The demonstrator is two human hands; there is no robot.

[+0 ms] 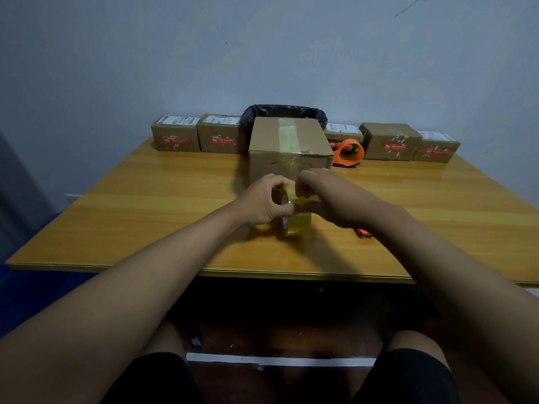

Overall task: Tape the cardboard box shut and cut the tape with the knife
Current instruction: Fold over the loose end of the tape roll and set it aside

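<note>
A brown cardboard box (274, 141) stands in the middle of the wooden table (145, 205), with a strip of clear tape running over its top and down its front. Just in front of it a roll of yellowish clear tape (296, 223) stands on edge. My left hand (262, 202) grips the roll's left side. My right hand (329, 196) pinches the tape at the roll's top. An orange knife (364, 233) lies on the table right of the roll, mostly hidden by my right forearm.
An orange tape dispenser (350, 151) sits right of the box. Several small labelled cartons (175, 137) line the table's far edge along the wall. A bin lined with a black bag (285, 112) stands behind the box. My knees show below the table's near edge.
</note>
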